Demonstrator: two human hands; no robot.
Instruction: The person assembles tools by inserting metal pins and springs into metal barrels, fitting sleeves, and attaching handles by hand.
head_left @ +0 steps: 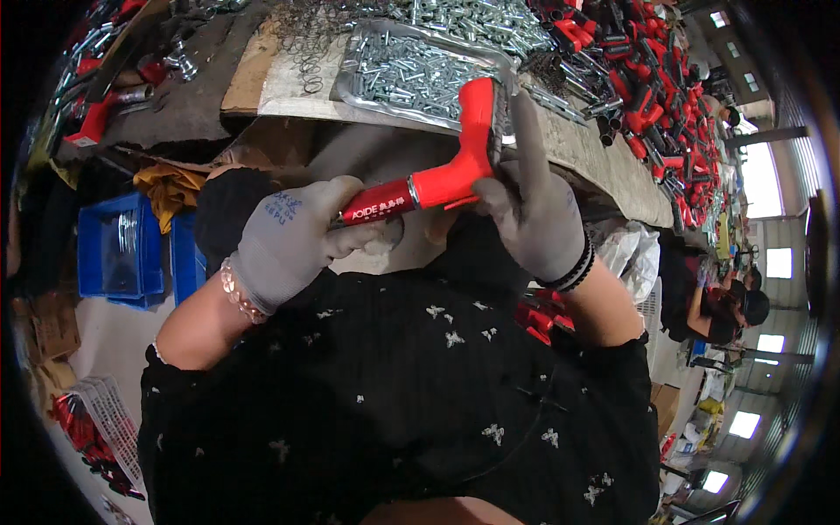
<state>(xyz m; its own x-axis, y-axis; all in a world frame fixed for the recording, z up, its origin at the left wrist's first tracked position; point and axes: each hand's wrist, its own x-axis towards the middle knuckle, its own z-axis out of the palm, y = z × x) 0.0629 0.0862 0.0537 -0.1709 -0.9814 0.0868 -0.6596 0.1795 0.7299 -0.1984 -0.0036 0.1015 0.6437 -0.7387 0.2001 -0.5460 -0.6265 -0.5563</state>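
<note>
A red pistol-shaped tool (451, 179), with a plastic handle and a shiny red metal barrel, is held slanting in front of my chest, its handle pointing up and away. My left hand (293, 232), in a grey glove, is closed round the left end of the barrel and hides that end. My right hand (538, 206), gloved too, is at the handle's right side. Its fingers stretch upward along the handle, and its thumb touches the tool near the bend. Just beyond the handle lies a metal tray (346, 83) holding many small metal pins (411, 74).
Thin wire springs (311, 52) lie left of the tray on the worn bench (569, 144). Red and black tool parts (647, 87) are heaped at the far right. Blue bins (118, 254) stand at left, above a white basket (109, 420). Another person (726, 302) is at right.
</note>
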